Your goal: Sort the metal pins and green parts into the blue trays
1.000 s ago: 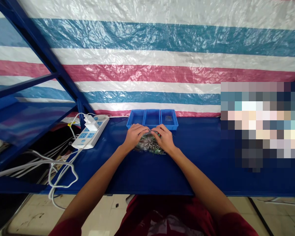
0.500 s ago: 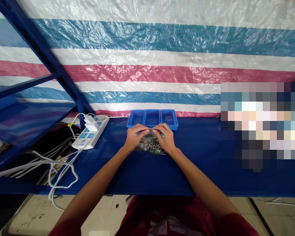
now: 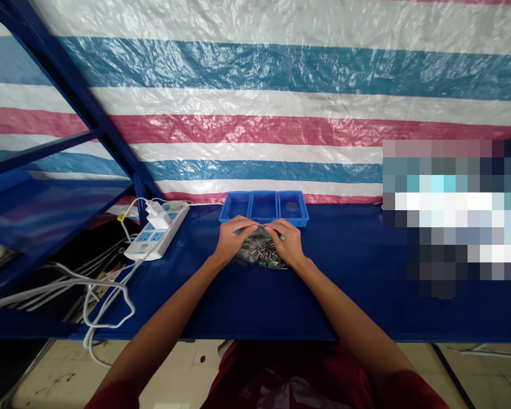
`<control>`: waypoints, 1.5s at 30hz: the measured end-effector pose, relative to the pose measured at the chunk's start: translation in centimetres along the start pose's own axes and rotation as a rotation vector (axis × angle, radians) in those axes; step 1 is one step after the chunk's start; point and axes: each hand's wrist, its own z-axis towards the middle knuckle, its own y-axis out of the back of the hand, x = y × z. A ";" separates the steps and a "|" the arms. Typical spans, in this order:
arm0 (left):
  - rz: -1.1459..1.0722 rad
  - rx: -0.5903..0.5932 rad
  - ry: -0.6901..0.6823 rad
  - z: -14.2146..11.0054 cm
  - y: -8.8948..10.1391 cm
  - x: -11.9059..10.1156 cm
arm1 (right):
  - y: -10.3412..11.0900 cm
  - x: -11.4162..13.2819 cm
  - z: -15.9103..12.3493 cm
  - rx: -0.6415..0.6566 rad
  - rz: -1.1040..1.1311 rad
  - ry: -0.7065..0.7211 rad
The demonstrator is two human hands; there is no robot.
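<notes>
My left hand (image 3: 233,238) and my right hand (image 3: 287,238) are raised over the blue table, fingertips almost meeting. Between them, both pinch a small, thin, greyish piece of clear plastic (image 3: 262,226); its kind is too small to tell. Directly under the hands lies a pile of thin metal pins or screws (image 3: 264,250), with clear plastic around it and green bits at its edges. My hands hide part of this pile. Just behind the fingers stands a blue tray (image 3: 264,219) with three compartments; a small flat item (image 3: 292,207) lies in the right one.
A white power strip (image 3: 159,233) with a plugged-in adapter (image 3: 158,216) is on the left, and loose white cables (image 3: 111,324) run over the table edge. A blue metal frame (image 3: 89,119) rises at the left. Striped sheeting (image 3: 255,130) hangs behind. The right side is blurred out.
My hands stay in nearly the same place. The fingertips have shifted slightly on the thin plastic piece, and a bit more of it shows between them.
</notes>
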 end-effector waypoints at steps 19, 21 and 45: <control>0.032 0.028 -0.037 0.1 -0.1 -0.4 | -0.2 -0.1 -0.3 0.048 -0.075 0.008; 0.048 0.026 -0.035 0.1 -0.1 -0.5 | -0.4 -0.2 -0.4 0.040 -0.075 0.011; -0.046 0.075 0.046 0.0 0.0 0.0 | -0.1 -0.5 -0.3 0.036 -0.090 0.028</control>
